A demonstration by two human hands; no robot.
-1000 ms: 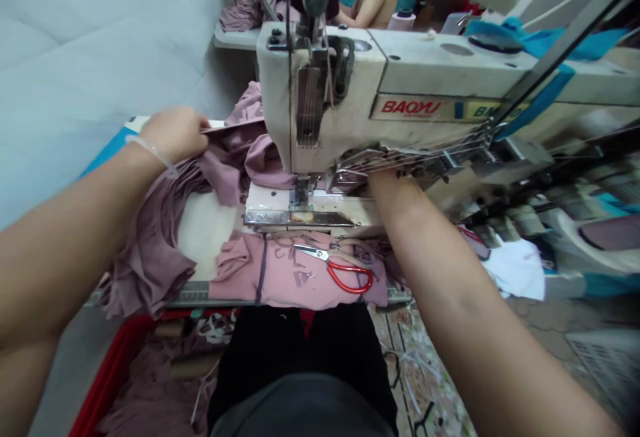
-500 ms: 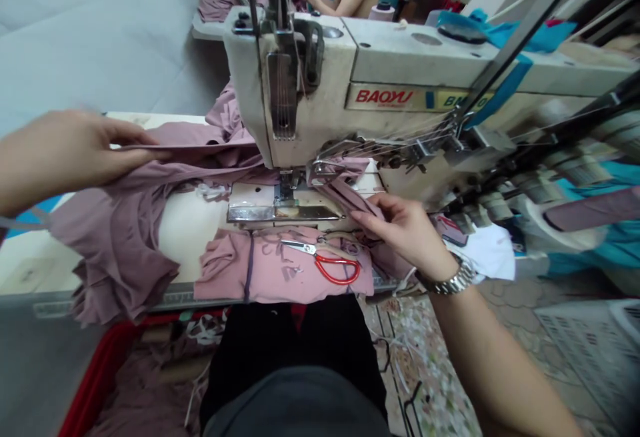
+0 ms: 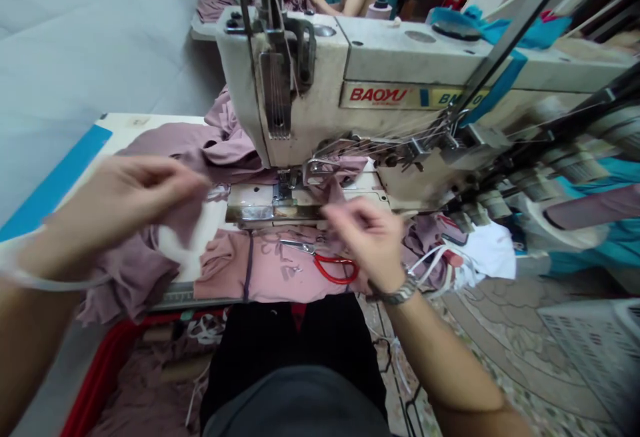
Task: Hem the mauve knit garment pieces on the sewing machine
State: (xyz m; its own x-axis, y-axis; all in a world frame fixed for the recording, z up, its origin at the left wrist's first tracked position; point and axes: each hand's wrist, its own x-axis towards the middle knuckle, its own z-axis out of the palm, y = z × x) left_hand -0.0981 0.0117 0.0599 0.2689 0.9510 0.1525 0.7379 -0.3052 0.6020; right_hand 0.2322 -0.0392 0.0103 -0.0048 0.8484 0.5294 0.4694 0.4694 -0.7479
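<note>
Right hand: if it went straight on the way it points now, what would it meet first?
Probably the presser foot of the sewing machine, ahead-left of the right hand; blur leaves depth unclear.

Found scissors [image 3: 311, 249] on a bundle [image 3: 275, 274], before the sewing machine [image 3: 325, 117], along the near edge of the table [image 3: 213, 224]. Noted a cloth pile [image 3: 127, 280] left of the bundle, a basket [image 3: 97, 367] below the same edge, and a thread cone [image 3: 379, 10] behind the machine.

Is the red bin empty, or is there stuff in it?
Not empty: the red bin has mauve cloth and brown tubes inside. How full it is, I can't tell; black trousers hide part.
</note>
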